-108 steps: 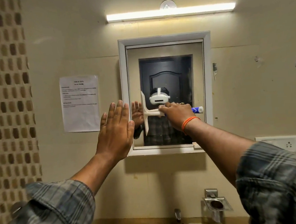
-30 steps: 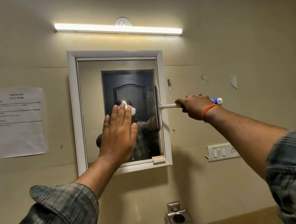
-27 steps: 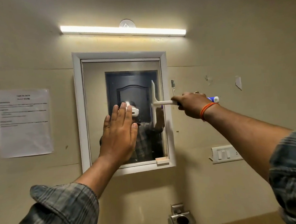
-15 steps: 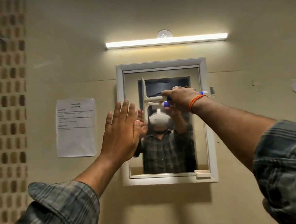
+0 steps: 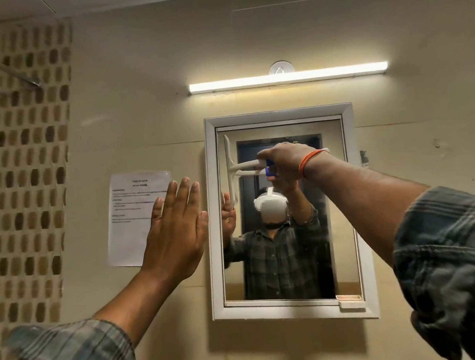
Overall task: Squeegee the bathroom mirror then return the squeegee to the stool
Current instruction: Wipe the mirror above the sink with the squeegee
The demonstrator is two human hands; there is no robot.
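Wiping step in hand: right hand [image 5: 284, 162] clamped on squeegee [image 5: 231, 171] handle, blade upright at mirror [image 5: 340, 214] upper left, apparently touching glass; left hand [image 5: 175, 232] flat, empty; next needs a steady rightward pull.

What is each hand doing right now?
Left hand: open and flat, fingers spread, holding nothing.
Right hand: closed around the squeegee handle, blade at the mirror.

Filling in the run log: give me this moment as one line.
phase: wiping | right hand: gripping squeegee, blade vertical near mirror upper-left edge | left hand: open, empty | stool: not visible
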